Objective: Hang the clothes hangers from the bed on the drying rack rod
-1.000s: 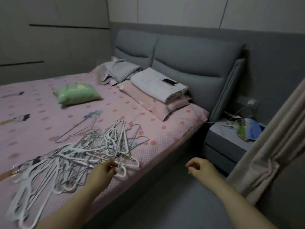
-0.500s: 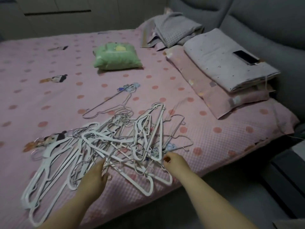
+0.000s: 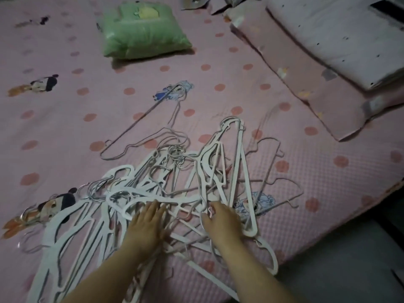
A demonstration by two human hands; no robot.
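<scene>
A tangled pile of white plastic and thin wire clothes hangers lies on the pink dotted bed sheet near the bed's front edge. One wire hanger lies apart at the pile's far side. My left hand rests flat on the pile, fingers stretched forward. My right hand is beside it on the pile's right part, its fingers curled down around a white hanger. The drying rack rod is out of view.
A green cushion lies at the back of the bed. Folded pink and white bedding is stacked at the right. The bed edge runs diagonally at the lower right, with dark floor beyond it.
The view has closed in on the bed. Both hands have moved forward onto the hanger pile; the right hand came in from beside the bed and now curls into the hangers.
</scene>
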